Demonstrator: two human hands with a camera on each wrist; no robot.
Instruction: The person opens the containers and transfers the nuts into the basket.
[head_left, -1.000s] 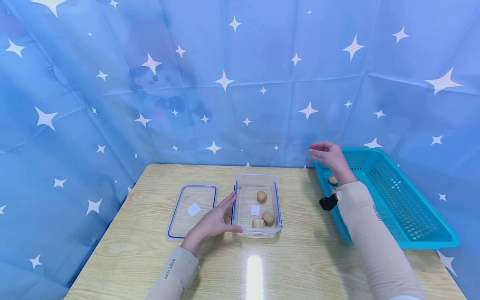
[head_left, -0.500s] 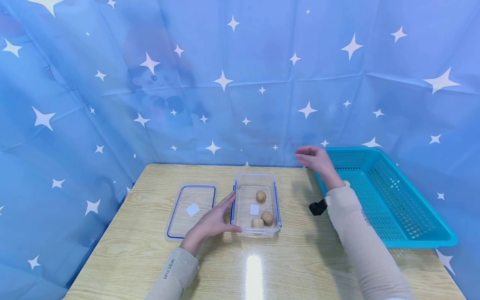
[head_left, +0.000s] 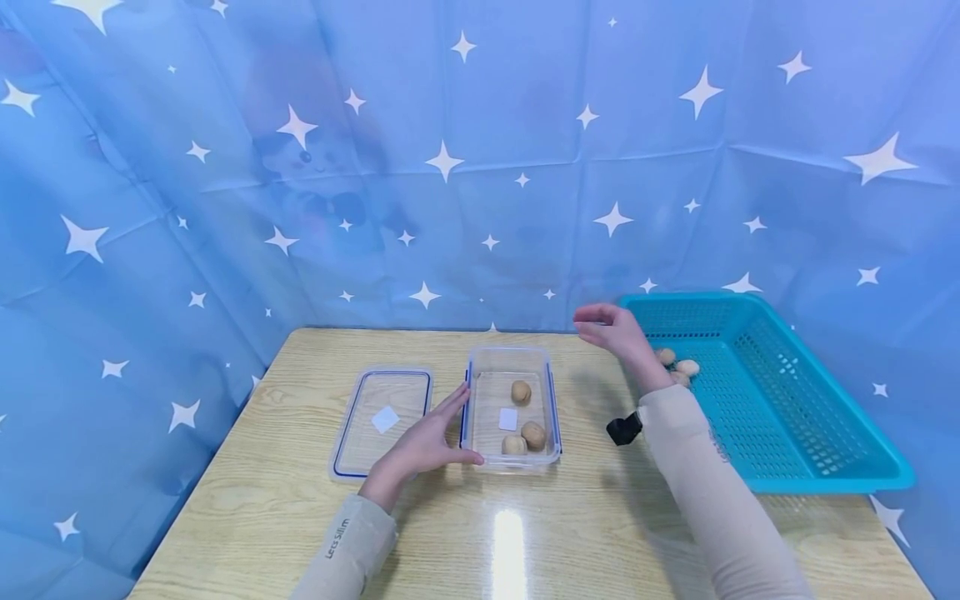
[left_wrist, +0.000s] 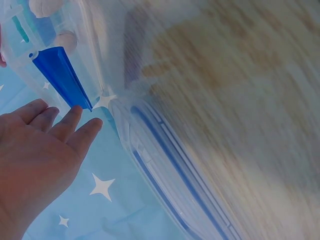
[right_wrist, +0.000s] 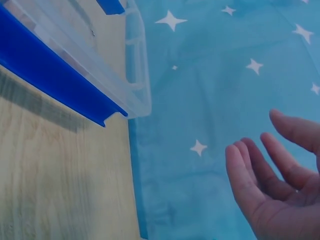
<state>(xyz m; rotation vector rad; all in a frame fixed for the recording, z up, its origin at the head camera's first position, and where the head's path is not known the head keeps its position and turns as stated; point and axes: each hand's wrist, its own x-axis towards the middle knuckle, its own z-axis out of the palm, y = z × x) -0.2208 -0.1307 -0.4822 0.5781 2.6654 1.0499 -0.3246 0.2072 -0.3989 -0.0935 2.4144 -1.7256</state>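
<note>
My left hand [head_left: 425, 443] rests against the left side of a clear plastic food container [head_left: 491, 375], its fingers nearly straight and its thumb at the near corner. In the left wrist view the fingertips are right at the container's blue side clip [left_wrist: 62, 77]. Three walnuts [head_left: 533, 435] lie inside, with a small white square [head_left: 508, 418] among them. My right hand [head_left: 618, 337] hovers between the container and the teal basket [head_left: 817, 392]. In the right wrist view its fingers [right_wrist: 240, 175] are loosely bent, thumb apart, with nothing between them.
The container's blue-rimmed lid [head_left: 390, 387] lies flat to the left, a white square on it. Several walnuts [head_left: 686, 367] sit in the basket's left part. Behind the wooden table [head_left: 262, 500] hangs a blue star-printed curtain [head_left: 360, 275].
My right hand has moved left, away from over the basket's left rim, toward the container, uncovering the walnuts in the basket. My left hand has stayed at the container.
</note>
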